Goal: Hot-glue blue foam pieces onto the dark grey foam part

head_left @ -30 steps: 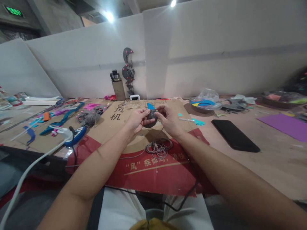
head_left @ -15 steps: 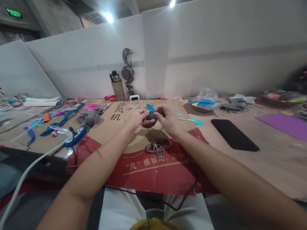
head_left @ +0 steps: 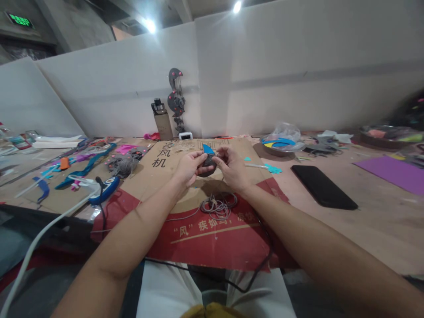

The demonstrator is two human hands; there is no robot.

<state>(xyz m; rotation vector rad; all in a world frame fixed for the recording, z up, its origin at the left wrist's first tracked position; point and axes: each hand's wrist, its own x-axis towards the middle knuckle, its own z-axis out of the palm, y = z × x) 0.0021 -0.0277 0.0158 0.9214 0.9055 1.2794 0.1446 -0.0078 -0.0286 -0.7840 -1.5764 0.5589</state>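
Note:
Over the cardboard sheet [head_left: 212, 247], my left hand [head_left: 190, 168] is closed on a small dark grey piece [head_left: 208, 163], thumb on top and fingers beneath. A pointed blue piece [head_left: 208, 149] sticks up from its upper edge. My right hand [head_left: 233, 170] pinches the right side of the same grey piece, close to the base of the blue point. Fingers hide how the two pieces meet. Just below my hands lies a loose coil of thin grey cord [head_left: 219, 206], one strand running left.
A black phone [head_left: 323, 186] and a purple sheet [head_left: 394, 174] lie to the right. A bowl [head_left: 276, 148] with plastic stands behind. Leftward are a blue-and-white tool [head_left: 105, 190] with a white cable and a grey yarn bundle [head_left: 124, 163]. At the wall stands a bottle [head_left: 163, 123].
Both hands stay on the grey piece in nearly the same place. The right fingers have shifted slightly around the blue point's base.

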